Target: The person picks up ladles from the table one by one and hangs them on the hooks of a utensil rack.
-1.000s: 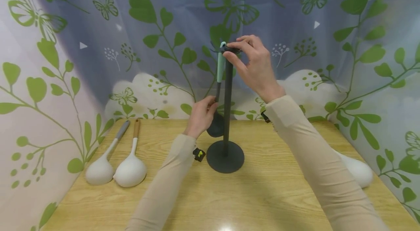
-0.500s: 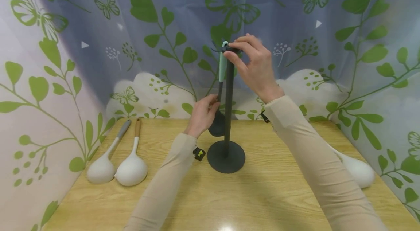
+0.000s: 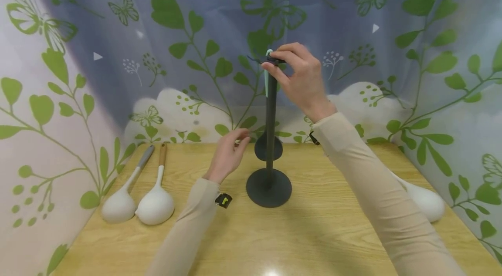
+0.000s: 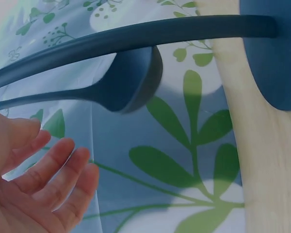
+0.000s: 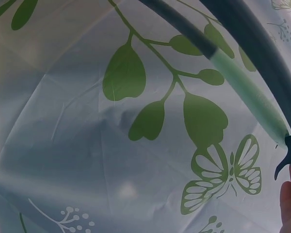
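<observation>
A dark stand [image 3: 270,128] with a round base rises from the wooden table. From a hook at its top hangs a dark ladle [image 3: 268,149] with a mint green handle [image 5: 252,97], its bowl behind the pole. My right hand [image 3: 302,75] grips the stand's hooked top between thumb and fingers; only its fingertips [image 5: 288,199] show in the right wrist view. My left hand [image 3: 228,154] is left of the pole with fingers loosely bent, touching nothing. In the left wrist view the ladle's bowl [image 4: 128,82] is beyond the left hand [image 4: 43,184].
Two white ladles, one grey-handled [image 3: 119,206] and one wooden-handled [image 3: 155,206], lie at the table's left. Another white ladle [image 3: 425,200] lies at the right, partly behind my right forearm. A patterned curtain [image 3: 219,15] stands behind the table [image 3: 313,241].
My left hand has let go of the dark ladle's shaft and moved left and down. The ladle has swung right, behind the pole. My right hand remains at the stand's top.
</observation>
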Tool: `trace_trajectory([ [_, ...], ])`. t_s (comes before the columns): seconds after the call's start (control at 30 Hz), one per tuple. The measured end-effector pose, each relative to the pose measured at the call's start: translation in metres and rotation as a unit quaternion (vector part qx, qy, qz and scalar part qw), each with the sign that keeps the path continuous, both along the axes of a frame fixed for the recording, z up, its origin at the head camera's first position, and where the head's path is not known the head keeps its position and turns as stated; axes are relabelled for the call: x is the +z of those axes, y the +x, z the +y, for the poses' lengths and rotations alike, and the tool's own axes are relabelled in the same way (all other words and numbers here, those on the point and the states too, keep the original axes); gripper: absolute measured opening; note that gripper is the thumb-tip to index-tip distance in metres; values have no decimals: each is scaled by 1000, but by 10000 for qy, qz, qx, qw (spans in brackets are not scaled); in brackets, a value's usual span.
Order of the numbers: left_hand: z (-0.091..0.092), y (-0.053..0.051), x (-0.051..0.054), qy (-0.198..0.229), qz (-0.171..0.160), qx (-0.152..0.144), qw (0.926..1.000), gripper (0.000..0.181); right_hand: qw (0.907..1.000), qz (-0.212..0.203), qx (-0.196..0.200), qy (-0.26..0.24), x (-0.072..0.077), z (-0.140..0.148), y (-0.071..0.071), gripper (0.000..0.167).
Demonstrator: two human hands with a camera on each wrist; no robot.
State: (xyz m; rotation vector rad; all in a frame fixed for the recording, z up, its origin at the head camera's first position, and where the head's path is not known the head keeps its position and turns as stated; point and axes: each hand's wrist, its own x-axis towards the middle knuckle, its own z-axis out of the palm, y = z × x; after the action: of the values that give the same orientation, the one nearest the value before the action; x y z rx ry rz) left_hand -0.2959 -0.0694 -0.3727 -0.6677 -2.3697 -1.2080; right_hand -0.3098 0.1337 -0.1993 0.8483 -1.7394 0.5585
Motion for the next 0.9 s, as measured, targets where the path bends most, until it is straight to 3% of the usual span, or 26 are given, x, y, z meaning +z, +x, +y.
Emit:
trace_trajectory([
  [0.2, -19, 15, -11, -182, -82, 63, 9998, 28, 10000, 0, 59, 25, 2, 0, 0, 32],
  [0.37, -34, 27, -20, -535, -75, 284, 9981, 29, 9999, -146, 79, -21, 3, 0, 1, 32],
  [0.53, -47, 37, -27, -843, -304, 457, 9949, 32, 9992, -384, 96, -103, 4, 1, 1, 31],
  [0.7, -60, 42, -31, -1032, -406, 576, 9922, 33, 9986, -502, 69, -121, 6, 2, 2, 32],
  [0.9, -70, 46, -32, -1095, -628, 718, 9894, 34, 9995, -308, 83, -15, 2, 1, 3, 32],
])
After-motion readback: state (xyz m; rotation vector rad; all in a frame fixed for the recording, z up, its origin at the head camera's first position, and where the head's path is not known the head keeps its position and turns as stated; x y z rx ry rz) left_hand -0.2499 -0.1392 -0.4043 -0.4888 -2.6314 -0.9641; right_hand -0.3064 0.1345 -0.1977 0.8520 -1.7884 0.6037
